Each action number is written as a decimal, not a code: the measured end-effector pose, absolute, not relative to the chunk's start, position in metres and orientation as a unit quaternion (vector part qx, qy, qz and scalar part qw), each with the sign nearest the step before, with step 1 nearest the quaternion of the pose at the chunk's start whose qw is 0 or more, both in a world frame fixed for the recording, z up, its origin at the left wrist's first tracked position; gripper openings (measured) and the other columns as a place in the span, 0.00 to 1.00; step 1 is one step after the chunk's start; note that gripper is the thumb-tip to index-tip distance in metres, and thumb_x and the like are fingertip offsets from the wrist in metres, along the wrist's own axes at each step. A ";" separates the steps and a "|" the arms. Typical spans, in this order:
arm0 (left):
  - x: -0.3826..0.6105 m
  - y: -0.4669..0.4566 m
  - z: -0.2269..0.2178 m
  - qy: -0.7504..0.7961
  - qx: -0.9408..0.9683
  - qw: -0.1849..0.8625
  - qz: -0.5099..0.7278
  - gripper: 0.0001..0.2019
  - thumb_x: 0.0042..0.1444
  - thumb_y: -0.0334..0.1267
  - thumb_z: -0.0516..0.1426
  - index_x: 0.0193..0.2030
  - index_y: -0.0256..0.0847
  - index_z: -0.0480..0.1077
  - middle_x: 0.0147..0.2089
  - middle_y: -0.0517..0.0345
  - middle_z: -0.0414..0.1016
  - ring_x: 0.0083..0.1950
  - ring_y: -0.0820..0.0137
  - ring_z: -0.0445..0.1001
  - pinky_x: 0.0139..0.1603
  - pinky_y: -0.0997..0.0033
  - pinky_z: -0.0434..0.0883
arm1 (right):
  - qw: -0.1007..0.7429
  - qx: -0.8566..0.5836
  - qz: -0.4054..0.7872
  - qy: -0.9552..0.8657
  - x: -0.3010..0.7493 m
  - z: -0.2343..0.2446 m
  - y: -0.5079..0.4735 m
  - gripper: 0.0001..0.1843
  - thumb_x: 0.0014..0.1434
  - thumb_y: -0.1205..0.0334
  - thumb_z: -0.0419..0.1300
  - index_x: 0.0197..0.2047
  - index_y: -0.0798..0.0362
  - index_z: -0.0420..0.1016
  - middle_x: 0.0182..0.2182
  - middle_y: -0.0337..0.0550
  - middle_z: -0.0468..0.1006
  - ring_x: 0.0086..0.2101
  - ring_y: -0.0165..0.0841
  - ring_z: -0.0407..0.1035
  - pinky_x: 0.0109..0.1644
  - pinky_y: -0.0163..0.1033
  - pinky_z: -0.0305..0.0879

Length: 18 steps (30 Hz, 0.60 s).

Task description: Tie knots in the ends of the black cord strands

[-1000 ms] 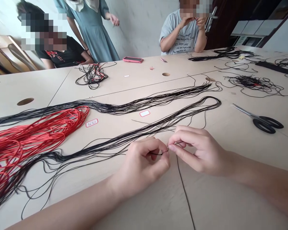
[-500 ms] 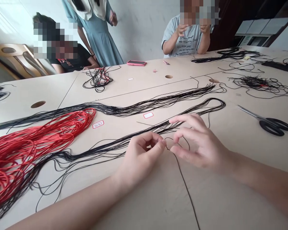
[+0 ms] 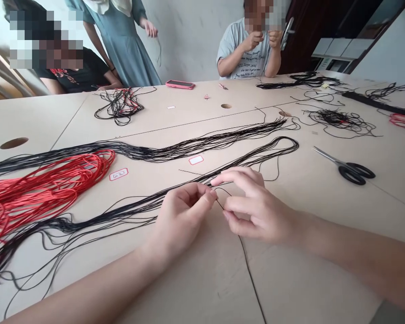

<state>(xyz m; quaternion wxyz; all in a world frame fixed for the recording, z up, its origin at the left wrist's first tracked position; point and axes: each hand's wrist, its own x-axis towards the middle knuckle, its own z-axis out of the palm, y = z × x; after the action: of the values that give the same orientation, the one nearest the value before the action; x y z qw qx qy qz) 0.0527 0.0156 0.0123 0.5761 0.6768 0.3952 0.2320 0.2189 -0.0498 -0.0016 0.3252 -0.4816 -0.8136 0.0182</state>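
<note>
Pale tables (image 3: 37, 117) fill the room, pushed together, with black-handled scissors (image 3: 353, 173) lying open-bladed on the near one as a landmark. Just left of the scissors, the person's right hand (image 3: 259, 209) curls in over a thin black cord (image 3: 247, 265), having closed up from the wider spread it showed a moment ago. Its fingers (image 3: 239, 177) bend toward the cord, but whether they pinch it I cannot tell. Further left of the scissors, the left hand (image 3: 182, 216) is clenched, its thumb and forefinger (image 3: 207, 195) pressed together on the cord's end. The cord spans the small gap between the two hands, then trails down across the table toward the near edge.

Behind the hands, on the side away from the scissors, lies a long hank of black cords (image 3: 121, 211), and beyond it a second hank (image 3: 148, 153). Far left of the scissors is a mass of red cords (image 3: 43, 189), with a small white label (image 3: 118, 174) beside it. Past the scissors, a tangled pile of black cord (image 3: 337, 119) sits toward the far side of the tables. Across from the scissors, a seated person (image 3: 243, 56) raises both hands near their chin, while a person in a teal dress (image 3: 118, 45) stands further left, beside a pink phone (image 3: 180, 84) on the table's far edge.
</note>
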 end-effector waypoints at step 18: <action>0.051 0.009 0.014 0.296 0.740 0.580 0.167 0.11 0.57 0.42 0.51 0.31 0.37 0.68 0.27 0.60 0.66 0.28 0.75 0.61 0.26 0.76 0.60 | 0.420 -0.505 0.370 -0.657 0.224 0.006 -0.056 0.05 0.53 0.72 0.54 0.33 0.55 0.64 0.22 0.33 0.59 0.21 0.22 0.51 0.20 0.28 0.51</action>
<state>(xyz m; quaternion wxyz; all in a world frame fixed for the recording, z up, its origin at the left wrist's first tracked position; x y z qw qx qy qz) 0.0513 0.0095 0.0138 0.5805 0.7399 0.2961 0.1674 0.2236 -0.0564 0.0057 0.4201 -0.5051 -0.6567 0.3703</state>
